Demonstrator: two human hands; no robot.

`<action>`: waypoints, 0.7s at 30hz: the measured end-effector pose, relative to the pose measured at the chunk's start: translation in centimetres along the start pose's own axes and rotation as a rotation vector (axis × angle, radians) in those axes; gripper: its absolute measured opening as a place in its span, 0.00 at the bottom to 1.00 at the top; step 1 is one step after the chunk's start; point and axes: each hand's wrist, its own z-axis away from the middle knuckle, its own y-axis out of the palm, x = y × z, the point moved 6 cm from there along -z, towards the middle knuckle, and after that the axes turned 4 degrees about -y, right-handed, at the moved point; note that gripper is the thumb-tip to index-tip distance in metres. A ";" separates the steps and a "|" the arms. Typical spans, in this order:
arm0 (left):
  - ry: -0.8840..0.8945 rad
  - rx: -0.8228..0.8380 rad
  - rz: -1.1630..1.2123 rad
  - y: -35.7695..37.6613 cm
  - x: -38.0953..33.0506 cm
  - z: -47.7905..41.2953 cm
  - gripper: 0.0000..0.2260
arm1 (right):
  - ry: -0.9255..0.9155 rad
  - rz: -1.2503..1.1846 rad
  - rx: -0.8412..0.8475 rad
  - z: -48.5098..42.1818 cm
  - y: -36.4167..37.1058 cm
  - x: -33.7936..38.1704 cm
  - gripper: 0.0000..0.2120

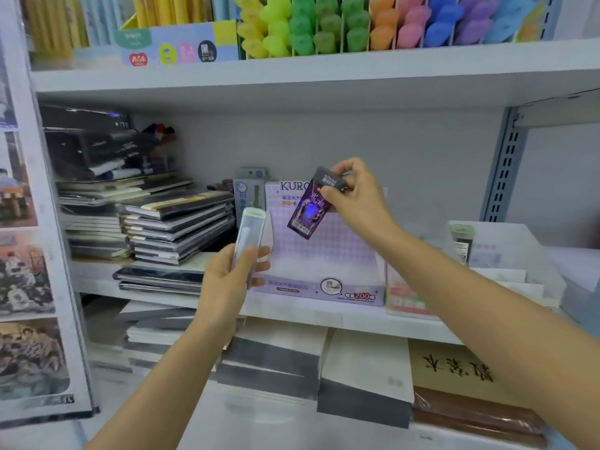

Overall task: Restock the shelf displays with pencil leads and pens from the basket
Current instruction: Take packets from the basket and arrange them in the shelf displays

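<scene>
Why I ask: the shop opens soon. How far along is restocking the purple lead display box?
Early, it seems. Done: no packs show inside the purple display box. In hand: the right hand pinches a dark purple lead pack over that box; the left hand holds a clear slim pack. Left: both need placing; the basket is out of view, so remaining stock cannot be judged.

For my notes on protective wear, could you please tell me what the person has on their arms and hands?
Nothing worn is visible: no sleeves reach into view, and the left hand and right hand show no gloves, rings, watch or bands.
</scene>
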 end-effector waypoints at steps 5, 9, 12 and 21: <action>-0.004 0.052 -0.064 -0.1 0.9 -0.3 0.11 | -0.019 0.141 0.125 -0.2 3.6 -1.8 0.15; -0.017 0.078 -0.088 -0.2 1.3 -0.7 0.10 | -0.060 0.236 0.184 -0.3 5.4 -2.7 0.12; -0.045 0.073 -0.081 -0.5 1.6 -1.0 0.10 | -0.097 0.296 0.201 -0.5 6.1 -3.0 0.11; -0.071 0.107 -0.178 -0.8 2.0 -1.5 0.08 | -0.155 0.476 0.273 -2.0 8.0 -2.9 0.11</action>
